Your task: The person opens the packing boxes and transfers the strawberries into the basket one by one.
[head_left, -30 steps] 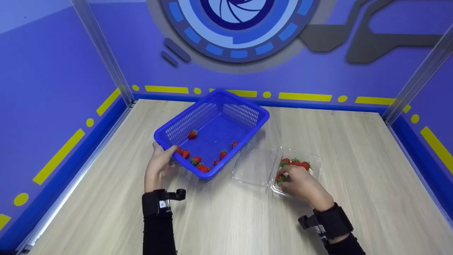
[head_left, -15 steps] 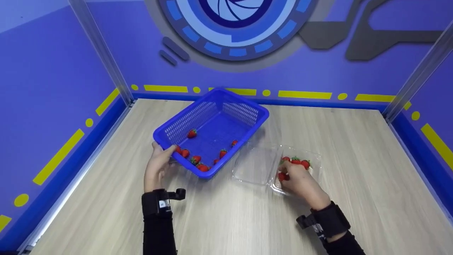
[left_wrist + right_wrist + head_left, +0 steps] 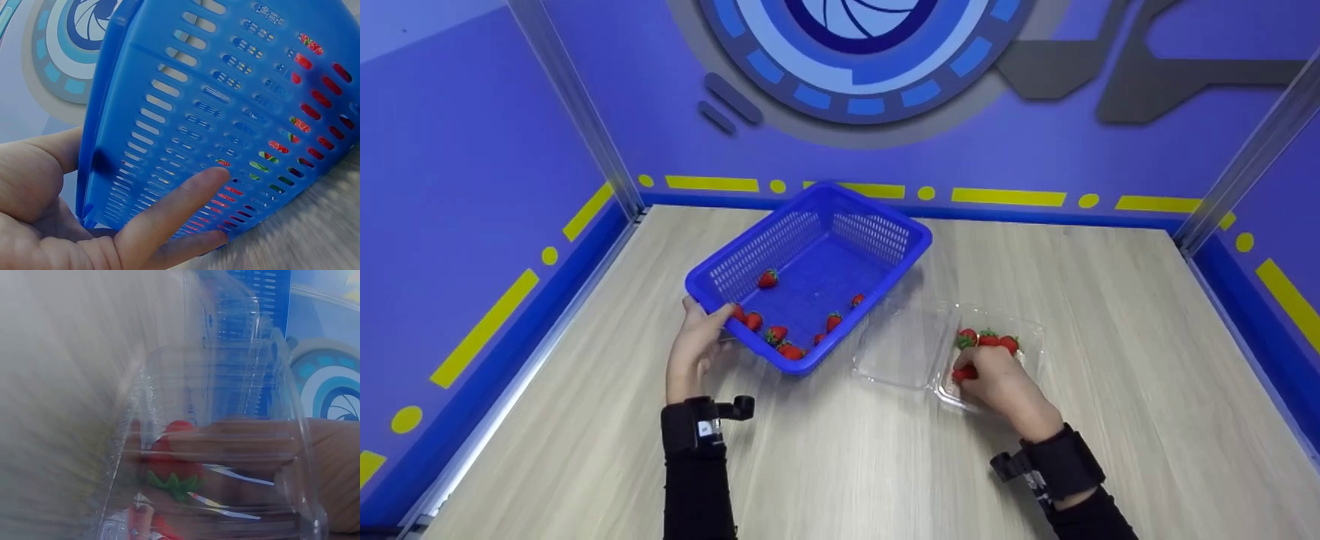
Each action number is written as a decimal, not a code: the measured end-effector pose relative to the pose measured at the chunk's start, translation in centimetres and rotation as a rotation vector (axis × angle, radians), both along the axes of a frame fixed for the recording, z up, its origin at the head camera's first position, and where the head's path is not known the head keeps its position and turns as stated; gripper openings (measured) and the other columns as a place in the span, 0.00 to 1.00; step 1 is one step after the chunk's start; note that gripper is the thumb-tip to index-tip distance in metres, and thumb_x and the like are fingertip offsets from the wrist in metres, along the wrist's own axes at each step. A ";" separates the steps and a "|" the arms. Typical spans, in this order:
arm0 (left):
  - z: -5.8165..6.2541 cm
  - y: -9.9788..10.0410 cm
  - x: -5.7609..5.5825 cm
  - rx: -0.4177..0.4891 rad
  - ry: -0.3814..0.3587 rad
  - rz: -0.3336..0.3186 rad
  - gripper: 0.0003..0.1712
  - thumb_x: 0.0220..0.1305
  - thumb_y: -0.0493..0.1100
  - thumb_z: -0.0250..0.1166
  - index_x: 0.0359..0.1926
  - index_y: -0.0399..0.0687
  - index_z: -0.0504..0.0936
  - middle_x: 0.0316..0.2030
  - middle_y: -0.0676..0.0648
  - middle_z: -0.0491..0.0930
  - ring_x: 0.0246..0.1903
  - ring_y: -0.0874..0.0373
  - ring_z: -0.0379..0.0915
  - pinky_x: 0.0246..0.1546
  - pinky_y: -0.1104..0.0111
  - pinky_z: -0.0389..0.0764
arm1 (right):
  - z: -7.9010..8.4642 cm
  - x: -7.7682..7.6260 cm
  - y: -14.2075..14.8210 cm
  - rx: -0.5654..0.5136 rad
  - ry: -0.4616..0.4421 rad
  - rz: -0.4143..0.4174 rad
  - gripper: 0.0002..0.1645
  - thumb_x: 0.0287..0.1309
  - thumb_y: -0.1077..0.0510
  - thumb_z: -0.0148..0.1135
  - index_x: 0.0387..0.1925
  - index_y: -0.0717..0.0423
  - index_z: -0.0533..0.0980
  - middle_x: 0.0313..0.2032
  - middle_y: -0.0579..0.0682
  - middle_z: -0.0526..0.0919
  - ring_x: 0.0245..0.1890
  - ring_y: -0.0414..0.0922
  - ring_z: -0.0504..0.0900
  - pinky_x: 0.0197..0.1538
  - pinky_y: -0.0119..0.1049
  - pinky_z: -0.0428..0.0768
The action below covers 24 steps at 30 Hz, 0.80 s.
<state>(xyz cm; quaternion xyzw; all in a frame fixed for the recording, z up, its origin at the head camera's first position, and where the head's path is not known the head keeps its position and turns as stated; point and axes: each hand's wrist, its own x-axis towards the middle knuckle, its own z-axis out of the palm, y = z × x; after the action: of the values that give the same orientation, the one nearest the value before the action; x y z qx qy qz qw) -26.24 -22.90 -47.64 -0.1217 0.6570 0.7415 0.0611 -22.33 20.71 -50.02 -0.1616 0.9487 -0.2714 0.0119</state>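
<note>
My left hand (image 3: 695, 345) grips the near-left rim of a blue slotted plastic basket (image 3: 825, 259), thumb over the rim. In the left wrist view, its fingers lie against the basket's outer wall (image 3: 169, 90). Several strawberries (image 3: 776, 334) lie in the basket, mostly toward its near end. My right hand (image 3: 1003, 382) reaches into an open clear plastic clamshell box (image 3: 1039, 337) and pinches a strawberry (image 3: 963, 373). Several other strawberries (image 3: 988, 340) line the back of that box. Through the clear wall in the right wrist view, a strawberry (image 3: 174, 458) shows its green leaves at the fingertips.
The clamshell's clear lid (image 3: 900, 352) lies folded open to the left, beside the basket. Everything is on a light wood table (image 3: 840, 465), with blue patterned panels (image 3: 840, 161) behind and at both sides.
The strawberry at my right fingertips has turned, its leaves going out of sight in the head view. My right hand has shifted slightly within the box. The left hand keeps its grip.
</note>
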 end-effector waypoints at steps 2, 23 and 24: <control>0.0 0.0 0.0 0.003 0.006 -0.001 0.53 0.79 0.43 0.51 0.76 0.53 0.13 0.71 0.32 0.64 0.59 0.39 0.76 0.49 0.59 0.84 | 0.1 0.0 0.0 0.005 0.005 -0.002 0.11 0.44 0.76 0.67 0.29 0.60 0.83 0.28 0.47 0.82 0.29 0.42 0.75 0.34 0.37 0.77; 0.1 -0.1 -0.2 0.004 -0.032 0.007 0.58 0.79 0.42 0.51 0.71 0.52 0.04 0.71 0.32 0.63 0.56 0.42 0.79 0.47 0.61 0.85 | 4.4 1.5 1.0 -0.017 0.169 -0.010 0.11 0.53 0.72 0.69 0.38 0.60 0.85 0.34 0.54 0.88 0.35 0.50 0.88 0.37 0.44 0.85; 0.1 -0.1 -0.2 0.003 -0.034 0.009 0.58 0.78 0.42 0.51 0.71 0.52 0.04 0.70 0.32 0.63 0.53 0.44 0.81 0.45 0.63 0.85 | 5.0 1.8 1.0 -0.020 0.186 -0.016 0.11 0.53 0.72 0.69 0.38 0.60 0.84 0.35 0.54 0.89 0.35 0.50 0.88 0.37 0.44 0.85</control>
<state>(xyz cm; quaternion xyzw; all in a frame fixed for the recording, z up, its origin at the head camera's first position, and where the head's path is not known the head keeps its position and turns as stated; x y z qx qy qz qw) -26.48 -23.00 -47.50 -0.1370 0.6542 0.7406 0.0691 -20.55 21.71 -45.03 -0.1784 0.9443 -0.2646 -0.0801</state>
